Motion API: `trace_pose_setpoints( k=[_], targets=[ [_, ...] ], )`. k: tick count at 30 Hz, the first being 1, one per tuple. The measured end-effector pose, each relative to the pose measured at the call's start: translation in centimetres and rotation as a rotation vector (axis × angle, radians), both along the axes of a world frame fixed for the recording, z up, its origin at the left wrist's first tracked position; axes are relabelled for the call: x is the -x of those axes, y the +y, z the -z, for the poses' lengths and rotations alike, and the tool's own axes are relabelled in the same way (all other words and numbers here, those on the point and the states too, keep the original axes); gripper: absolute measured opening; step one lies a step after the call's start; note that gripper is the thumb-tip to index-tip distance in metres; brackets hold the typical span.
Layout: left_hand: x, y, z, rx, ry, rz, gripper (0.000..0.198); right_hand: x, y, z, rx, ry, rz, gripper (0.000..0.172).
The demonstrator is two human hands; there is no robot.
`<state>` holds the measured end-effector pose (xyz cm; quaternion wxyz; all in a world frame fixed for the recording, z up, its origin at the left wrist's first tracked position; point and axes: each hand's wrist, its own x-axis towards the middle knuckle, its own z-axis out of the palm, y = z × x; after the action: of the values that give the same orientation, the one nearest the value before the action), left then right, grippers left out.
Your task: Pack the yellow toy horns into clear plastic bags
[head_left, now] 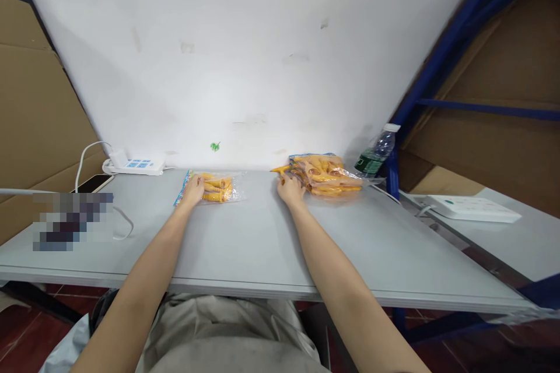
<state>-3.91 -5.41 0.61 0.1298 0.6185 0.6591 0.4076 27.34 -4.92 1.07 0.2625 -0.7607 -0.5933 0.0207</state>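
On the grey table (245, 245) lies a small clear bag of orange pieces (219, 187), with a colourful header at its left end. My left hand (193, 190) is closed on that left end. To the right rests a larger clear bag of orange items (330, 176). At this bag's left end is my right hand (291, 188), its fingers bent against the orange items; what lies under the fingertips is partly hidden. A pointed orange tip (278, 169) sticks out just beyond them.
A power strip (140, 166) and a phone (94, 183) are at the back left. Behind the larger bag a bottle (377, 151) leans by the blue frame (392, 172). A white wall (262, 70) borders the back; cardboard (35, 99) stands left.
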Motion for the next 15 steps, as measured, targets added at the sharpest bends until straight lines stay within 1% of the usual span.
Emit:
trace_pose_setpoints(
  k=[3, 5, 8, 10, 12, 15],
  targets=[
    [0.1, 0.0, -0.2, -0.001, -0.017, -0.008, 0.019, 1.3, -0.6, -1.3, 0.002, -0.06, -0.075, 0.042],
    [0.2, 0.0, -0.2, 0.011, -0.039, -0.012, 0.019, 1.9, -0.7, -1.8, 0.014, -0.022, -0.188, 0.042],
    [0.1, -0.1, -0.3, 0.021, -0.059, -0.008, 0.018, 2.4, -0.6, -1.9, 0.014, 0.073, -0.36, 0.039],
    [0.1, -0.2, -0.3, 0.023, -0.065, -0.005, 0.018, 2.4, -0.5, -1.6, -0.016, 0.046, -0.383, 0.038],
    [0.1, -0.2, -0.3, 0.032, -0.069, -0.008, 0.018, 2.4, -0.6, -1.2, -0.024, -0.048, -0.373, 0.04],
    [0.1, -0.2, -0.5, 0.048, -0.08, -0.009, 0.019, 2.2, -0.8, -0.9, 0.045, -0.167, -0.415, 0.044]
  ],
)
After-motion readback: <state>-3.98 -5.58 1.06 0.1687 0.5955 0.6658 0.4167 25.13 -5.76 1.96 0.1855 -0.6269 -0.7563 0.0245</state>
